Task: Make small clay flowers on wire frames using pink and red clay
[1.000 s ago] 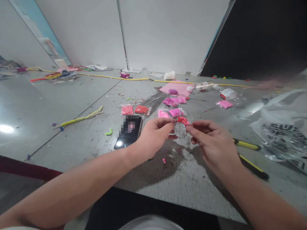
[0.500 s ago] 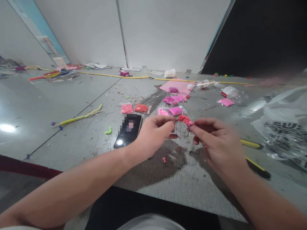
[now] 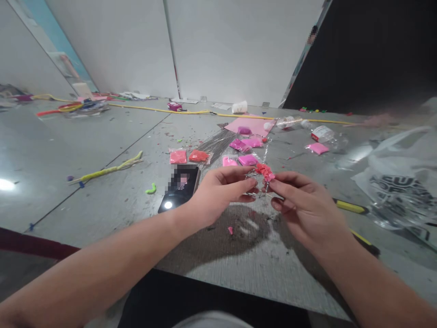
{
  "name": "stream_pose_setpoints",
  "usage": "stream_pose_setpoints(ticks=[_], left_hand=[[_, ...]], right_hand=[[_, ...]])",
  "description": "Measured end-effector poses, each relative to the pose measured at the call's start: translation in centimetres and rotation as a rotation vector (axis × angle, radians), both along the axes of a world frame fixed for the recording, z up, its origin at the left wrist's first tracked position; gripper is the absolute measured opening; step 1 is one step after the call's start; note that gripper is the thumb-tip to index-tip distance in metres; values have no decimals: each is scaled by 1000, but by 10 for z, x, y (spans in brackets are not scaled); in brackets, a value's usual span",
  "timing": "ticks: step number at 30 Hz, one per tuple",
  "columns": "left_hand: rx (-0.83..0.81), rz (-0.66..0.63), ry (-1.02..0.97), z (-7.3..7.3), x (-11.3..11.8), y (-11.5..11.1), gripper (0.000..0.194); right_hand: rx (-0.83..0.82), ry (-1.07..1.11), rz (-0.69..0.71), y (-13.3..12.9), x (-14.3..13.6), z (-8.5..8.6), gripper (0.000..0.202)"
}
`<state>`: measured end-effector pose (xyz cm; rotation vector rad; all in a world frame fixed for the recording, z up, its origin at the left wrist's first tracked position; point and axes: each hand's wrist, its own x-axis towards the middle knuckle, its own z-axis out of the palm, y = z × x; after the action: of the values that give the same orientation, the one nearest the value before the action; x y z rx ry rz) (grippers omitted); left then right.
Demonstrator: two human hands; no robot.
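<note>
Between both hands, raised above the table, is a small thin-wire frame (image 3: 266, 186) with crumpled coral-red clay (image 3: 262, 171) along its top. My left hand (image 3: 218, 193) pinches the wire frame from the left, thumb and fingers closed on it. From the other side, my right hand (image 3: 307, 209) is closed at the clay's right end, where a lighter pink bit shows at thumb and fingertip. The fingers partly hide the frame. Below the hands, a small pink clay scrap (image 3: 231, 230) lies on the table.
A phone (image 3: 179, 187) lies left of my hands. Beyond are clay packets (image 3: 248, 160), a bundle of wires (image 3: 218, 143) and a pink sheet (image 3: 232, 123). Yellow-black tool handles (image 3: 351, 206) and a plastic bag (image 3: 392, 177) are at right, a yellow twisted strand (image 3: 109, 170) at left.
The wire frame has turned in my hands, and its loop now shows less below the clay. Both hands stay on the piece. The whole view has shifted slightly.
</note>
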<state>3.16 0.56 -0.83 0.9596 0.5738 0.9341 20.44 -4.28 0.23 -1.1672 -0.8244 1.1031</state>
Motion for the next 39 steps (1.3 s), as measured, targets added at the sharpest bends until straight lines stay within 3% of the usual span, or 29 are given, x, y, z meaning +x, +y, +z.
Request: stream_pose_setpoints(ticks=[10,30,39], left_hand=[[-26,117,14,-4,4,-1,37],[20,106,17,-3,5,-13,33],[50,65,8,1,5,-16,22]], right_hand=[[54,-33,3,-2,-5,-5,22],[80,-126,8,-6,0,-12,22],[75,-180,39,-8,2,-17,17]])
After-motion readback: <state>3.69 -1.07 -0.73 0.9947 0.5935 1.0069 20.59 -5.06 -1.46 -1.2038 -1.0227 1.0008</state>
